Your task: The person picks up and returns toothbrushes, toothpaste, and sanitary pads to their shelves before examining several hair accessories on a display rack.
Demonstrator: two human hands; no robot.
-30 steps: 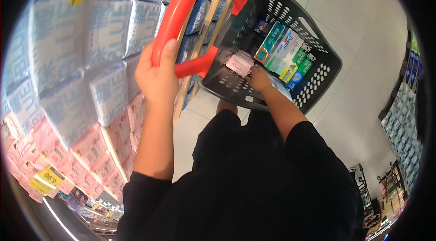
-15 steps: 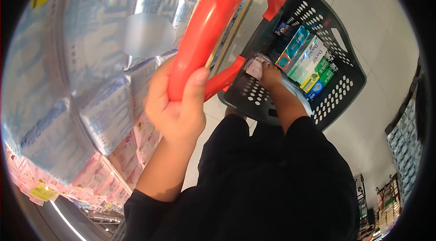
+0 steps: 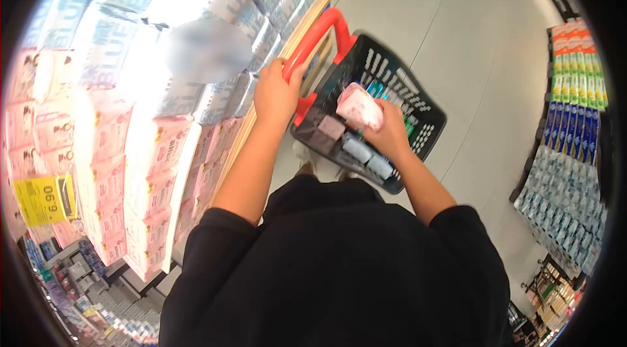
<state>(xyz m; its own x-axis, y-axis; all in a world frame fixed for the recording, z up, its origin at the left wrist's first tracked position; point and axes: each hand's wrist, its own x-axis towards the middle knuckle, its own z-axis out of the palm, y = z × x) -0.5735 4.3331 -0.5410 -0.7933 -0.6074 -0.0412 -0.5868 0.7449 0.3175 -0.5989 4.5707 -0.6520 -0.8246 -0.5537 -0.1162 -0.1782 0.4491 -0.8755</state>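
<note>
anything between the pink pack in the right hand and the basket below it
Nothing visible. The right hand holds the pink pack over the open basket; a few small packs already lie inside beneath it.

Pink packs and blue packs crowd the left shelves by a yellow price tag; boxes line the right.

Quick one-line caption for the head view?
Left hand grips the red handle of the black plastic basket; right hand holds a soft pink pack above it.
</note>
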